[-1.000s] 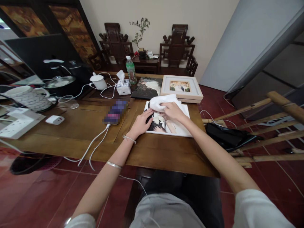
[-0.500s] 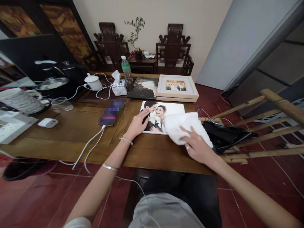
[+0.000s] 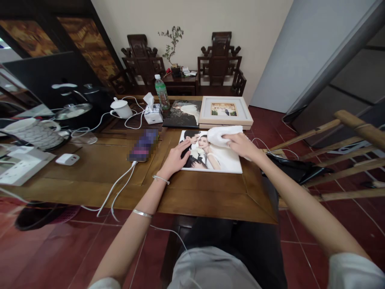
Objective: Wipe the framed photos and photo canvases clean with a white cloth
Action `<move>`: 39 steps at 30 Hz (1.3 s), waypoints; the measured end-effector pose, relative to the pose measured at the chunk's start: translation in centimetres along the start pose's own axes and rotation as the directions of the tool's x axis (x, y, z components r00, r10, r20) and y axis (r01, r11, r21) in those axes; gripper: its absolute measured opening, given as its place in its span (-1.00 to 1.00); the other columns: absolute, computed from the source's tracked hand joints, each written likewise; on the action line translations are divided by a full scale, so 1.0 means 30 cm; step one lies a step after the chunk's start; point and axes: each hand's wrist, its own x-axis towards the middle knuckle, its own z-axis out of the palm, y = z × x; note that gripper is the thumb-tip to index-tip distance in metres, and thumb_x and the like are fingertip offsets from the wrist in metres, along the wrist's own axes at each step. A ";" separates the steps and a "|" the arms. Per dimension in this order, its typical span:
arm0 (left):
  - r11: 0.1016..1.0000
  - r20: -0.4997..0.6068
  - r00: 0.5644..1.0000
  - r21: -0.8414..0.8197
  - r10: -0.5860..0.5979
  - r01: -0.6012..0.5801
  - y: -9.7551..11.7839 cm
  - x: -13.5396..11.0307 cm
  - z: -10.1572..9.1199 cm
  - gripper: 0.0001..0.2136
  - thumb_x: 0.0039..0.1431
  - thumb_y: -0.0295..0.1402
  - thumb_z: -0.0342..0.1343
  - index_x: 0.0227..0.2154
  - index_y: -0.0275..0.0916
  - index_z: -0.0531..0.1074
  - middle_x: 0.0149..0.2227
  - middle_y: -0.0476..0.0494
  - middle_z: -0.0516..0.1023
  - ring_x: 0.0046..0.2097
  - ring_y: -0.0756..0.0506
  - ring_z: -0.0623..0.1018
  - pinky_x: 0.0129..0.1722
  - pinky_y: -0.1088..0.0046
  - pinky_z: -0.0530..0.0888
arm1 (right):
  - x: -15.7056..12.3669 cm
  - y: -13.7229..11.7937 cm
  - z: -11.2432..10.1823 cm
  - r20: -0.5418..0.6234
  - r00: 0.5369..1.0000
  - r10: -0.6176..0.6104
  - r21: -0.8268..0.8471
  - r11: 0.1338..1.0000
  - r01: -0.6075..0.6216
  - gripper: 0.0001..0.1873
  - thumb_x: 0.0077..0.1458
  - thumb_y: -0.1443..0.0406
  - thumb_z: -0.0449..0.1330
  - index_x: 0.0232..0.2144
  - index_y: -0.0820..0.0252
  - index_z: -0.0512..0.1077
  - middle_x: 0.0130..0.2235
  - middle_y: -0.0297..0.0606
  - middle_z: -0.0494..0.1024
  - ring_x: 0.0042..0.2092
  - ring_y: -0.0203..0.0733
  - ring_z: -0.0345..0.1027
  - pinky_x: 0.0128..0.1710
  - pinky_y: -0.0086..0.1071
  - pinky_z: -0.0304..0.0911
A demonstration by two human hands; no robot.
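A photo panel (image 3: 224,159) with a printed wedding portrait lies flat on the wooden table (image 3: 207,196) in front of me. On its left edge rests my left hand (image 3: 177,158), fingers stretched out and laid flat. My right hand (image 3: 242,145) grips a white cloth (image 3: 221,135) at the panel's upper right part; the cloth covers some of the picture there. Just behind the panel are a dark photo panel (image 3: 182,114) and a light framed photo (image 3: 245,114) on top of a flat stack.
Left of the panel lies a phone (image 3: 142,146) with white cables. Farther back stand a tissue box (image 3: 154,115), a green-labelled bottle (image 3: 162,94) and a lidded white cup (image 3: 121,109). A power strip (image 3: 22,168) sits at far left; a bamboo rack (image 3: 355,128) at right.
My right hand has moved up and away from me with the cloth, now bunched at the panel's upper right. The lower right of the picture is uncovered. My left hand stays on the panel.
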 end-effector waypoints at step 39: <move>1.000 -0.006 1.000 0.000 -0.009 0.009 0.004 0.000 -0.002 -0.59 0.28 -0.25 -0.06 0.12 -0.29 0.36 0.22 -0.24 0.33 0.28 -0.15 0.28 0.30 0.18 0.18 | 0.115 -0.035 0.050 -0.022 1.000 -0.011 0.091 0.996 0.013 -0.52 0.06 0.44 -0.04 -0.03 0.21 0.50 0.06 -0.23 0.52 0.06 -0.03 0.36 0.03 -0.22 0.21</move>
